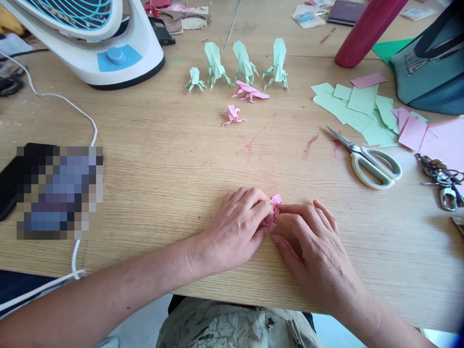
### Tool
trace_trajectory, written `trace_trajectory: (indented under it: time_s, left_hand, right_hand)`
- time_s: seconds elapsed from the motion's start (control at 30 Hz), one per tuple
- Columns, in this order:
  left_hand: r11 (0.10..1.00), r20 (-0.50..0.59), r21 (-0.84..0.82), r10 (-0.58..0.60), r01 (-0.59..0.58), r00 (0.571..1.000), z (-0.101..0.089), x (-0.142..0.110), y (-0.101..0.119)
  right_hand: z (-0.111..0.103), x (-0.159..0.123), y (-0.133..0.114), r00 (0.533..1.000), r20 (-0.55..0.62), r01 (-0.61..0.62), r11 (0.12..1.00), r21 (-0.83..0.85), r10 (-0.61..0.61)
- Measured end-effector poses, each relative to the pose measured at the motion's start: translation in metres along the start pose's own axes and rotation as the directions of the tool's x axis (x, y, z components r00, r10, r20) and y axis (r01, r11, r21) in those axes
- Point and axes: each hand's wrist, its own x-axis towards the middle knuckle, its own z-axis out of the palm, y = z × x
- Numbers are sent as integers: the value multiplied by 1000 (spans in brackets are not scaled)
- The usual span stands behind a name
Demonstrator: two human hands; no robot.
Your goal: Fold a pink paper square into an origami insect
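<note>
A small pink origami piece (274,212) is between my hands, low over the near part of the table. My left hand (239,224) is closed on its left side, thumb and fingers pinched together, hiding part of it. The curled fingertips of my right hand (311,241) press at its right side, with the thumb lower down by the tabletop. Further back stand several light green origami figures (215,65) with folded legs. In front of them are a long pink origami figure (250,92) and a smaller pink one (232,114).
White-handled scissors (375,164) lie to the right, below green paper pieces (362,104) and pink sheets (444,142). Keys (440,176) rest at the right edge. A white fan (134,43) stands back left; a phone (58,193) and white cable (74,104) lie left. A dark red cylinder (368,36) stands back right.
</note>
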Motion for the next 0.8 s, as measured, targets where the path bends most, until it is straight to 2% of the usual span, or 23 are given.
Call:
trace_trajectory:
  time_s: [0.23, 0.4, 0.6, 0.8]
  left_hand:
    - [1000, -1, -29, -3, 3, 1000, -2, 1, 1]
    - [999, -14, -2, -38, 38, 999, 0, 3, 3]
    - [995, 9, -44, -95, 95, 995, -1, 5, 6]
    - [995, 19, -67, -71, 72, 997, -3, 2, 4]
  right_hand:
    - [1, 0, 1, 1000, 4, 0, 1000, -8, 0]
    - [3, -2, 3, 1000, 5, 6, 1000, -25, -5]
    - [3, -2, 3, 1000, 6, 10, 999, -39, -10]
    - [4, -4, 6, 999, -5, 34, 998, -44, -35]
